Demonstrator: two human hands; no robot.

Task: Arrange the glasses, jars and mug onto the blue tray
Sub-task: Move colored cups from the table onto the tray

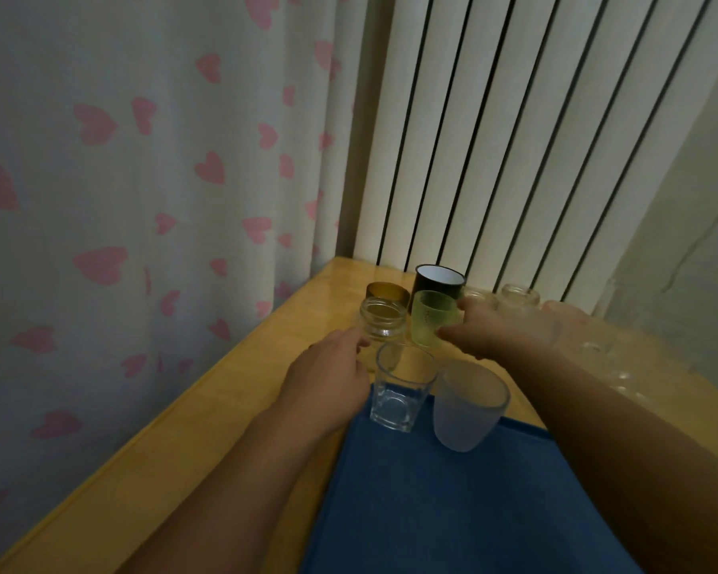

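Two glasses already stand at the blue tray's (452, 511) twelve o'clock edge. The left hand (328, 379) reaches the clear jar (383, 321) at eleven, grip unclear — the right hand (510, 329) pinches the green glass (432, 319), probably to carry it over.

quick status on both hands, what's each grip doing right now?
Left hand: reaching the clear jar, fingertips at its side; grip cannot be told.
Right hand: thumb and fingers pinching the green glass.
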